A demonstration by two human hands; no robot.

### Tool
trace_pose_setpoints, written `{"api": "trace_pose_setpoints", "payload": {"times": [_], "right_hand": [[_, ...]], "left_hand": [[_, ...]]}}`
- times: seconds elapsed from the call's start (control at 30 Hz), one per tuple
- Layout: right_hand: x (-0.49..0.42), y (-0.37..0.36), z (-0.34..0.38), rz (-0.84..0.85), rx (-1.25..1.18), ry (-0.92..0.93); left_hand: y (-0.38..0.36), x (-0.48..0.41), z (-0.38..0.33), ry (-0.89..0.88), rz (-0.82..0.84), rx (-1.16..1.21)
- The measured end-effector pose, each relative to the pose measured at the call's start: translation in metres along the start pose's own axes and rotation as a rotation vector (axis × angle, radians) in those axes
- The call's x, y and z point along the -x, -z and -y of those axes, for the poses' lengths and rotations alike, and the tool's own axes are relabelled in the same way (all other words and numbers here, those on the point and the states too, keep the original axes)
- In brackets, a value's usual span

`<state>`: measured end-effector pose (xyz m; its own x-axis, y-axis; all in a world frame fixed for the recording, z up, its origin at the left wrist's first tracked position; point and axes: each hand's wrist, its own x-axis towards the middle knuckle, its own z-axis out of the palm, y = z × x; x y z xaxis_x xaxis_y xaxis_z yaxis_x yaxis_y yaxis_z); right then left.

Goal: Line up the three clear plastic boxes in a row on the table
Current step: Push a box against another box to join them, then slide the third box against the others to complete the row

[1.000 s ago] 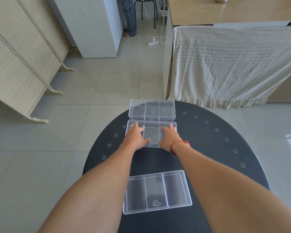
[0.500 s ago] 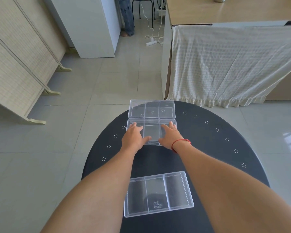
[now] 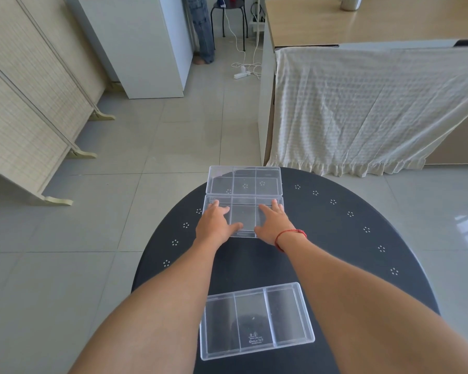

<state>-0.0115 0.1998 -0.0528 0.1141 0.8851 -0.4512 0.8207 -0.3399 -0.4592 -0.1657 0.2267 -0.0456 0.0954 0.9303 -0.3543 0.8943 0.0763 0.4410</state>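
Three clear plastic boxes with dividers lie on the round black table [image 3: 335, 238]. The far box [image 3: 243, 180] sits at the table's far edge. The middle box [image 3: 243, 218] touches its near side. My left hand [image 3: 214, 228] rests on the middle box's left end and my right hand [image 3: 273, 224] on its right end, fingers spread on top and thumbs at the near edge. The near box [image 3: 256, 319] lies apart, close to me between my forearms, slightly turned.
A counter draped with a cream cloth [image 3: 362, 109] stands just behind the table on the right. A folding screen [image 3: 25, 117] and a white cabinet [image 3: 138, 44] stand at the left. A person's legs [image 3: 201, 31], a stool and cables are far back on the tiled floor.
Both hands stay on the middle box, which remains pressed against the far box. Only my view has shifted slightly.
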Motion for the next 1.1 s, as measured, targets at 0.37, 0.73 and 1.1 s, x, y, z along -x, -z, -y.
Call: {"api": "trace_pose_setpoints", "payload": {"times": [0.37,0.73,1.1], "right_hand": [[0.021,0.007,0.007,-0.032,0.11,-0.008],[0.122,0.002,-0.037,0.002,0.028,-0.106],[0.182,-0.048,-0.048,0.109,-0.157,-0.236]], "left_hand": [[0.005,0.016,-0.01,0.023,-0.03,0.028],[-0.026,0.127,0.006,0.199,-0.109,0.077],[-0.054,0.199,0.026,0.504,-0.184,0.188]]}}
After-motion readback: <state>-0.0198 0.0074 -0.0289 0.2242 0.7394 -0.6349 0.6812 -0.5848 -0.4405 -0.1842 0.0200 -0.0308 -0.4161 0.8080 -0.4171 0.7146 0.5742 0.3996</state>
